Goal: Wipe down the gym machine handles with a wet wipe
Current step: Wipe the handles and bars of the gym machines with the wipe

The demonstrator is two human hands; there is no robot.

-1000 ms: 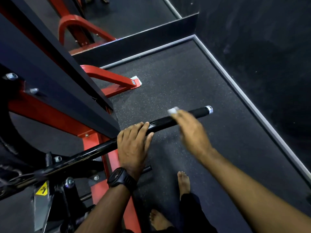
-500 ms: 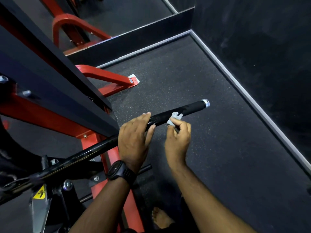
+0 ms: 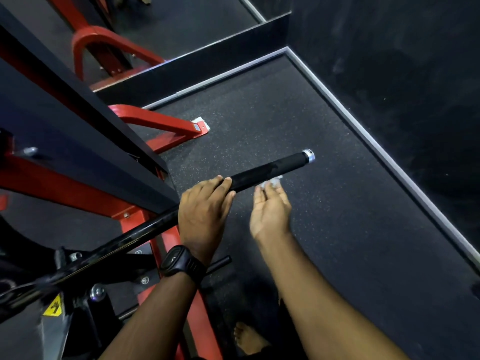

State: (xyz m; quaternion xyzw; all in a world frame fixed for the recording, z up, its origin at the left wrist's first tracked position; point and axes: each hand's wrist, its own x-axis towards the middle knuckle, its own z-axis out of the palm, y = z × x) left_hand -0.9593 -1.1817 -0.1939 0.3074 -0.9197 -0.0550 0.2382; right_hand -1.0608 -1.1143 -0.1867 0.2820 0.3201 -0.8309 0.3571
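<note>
Right now the left hand (image 3: 205, 211), a black watch (image 3: 181, 261) on its wrist, has its grip curled over the top of the machine's long black handle (image 3: 270, 169), where the textured sleeve begins. The right hand (image 3: 270, 213) is turned palm up beneath the handle. Its grip pinches a crumpled white wet wipe (image 3: 274, 181) at the fingertips, against the sleeve's underside, short of the chrome end cap (image 3: 308, 154). Red frame tubes (image 3: 161, 120) rest on the speckled rubber floor (image 3: 337, 229), and a bare foot (image 3: 249, 339) shows below
</note>
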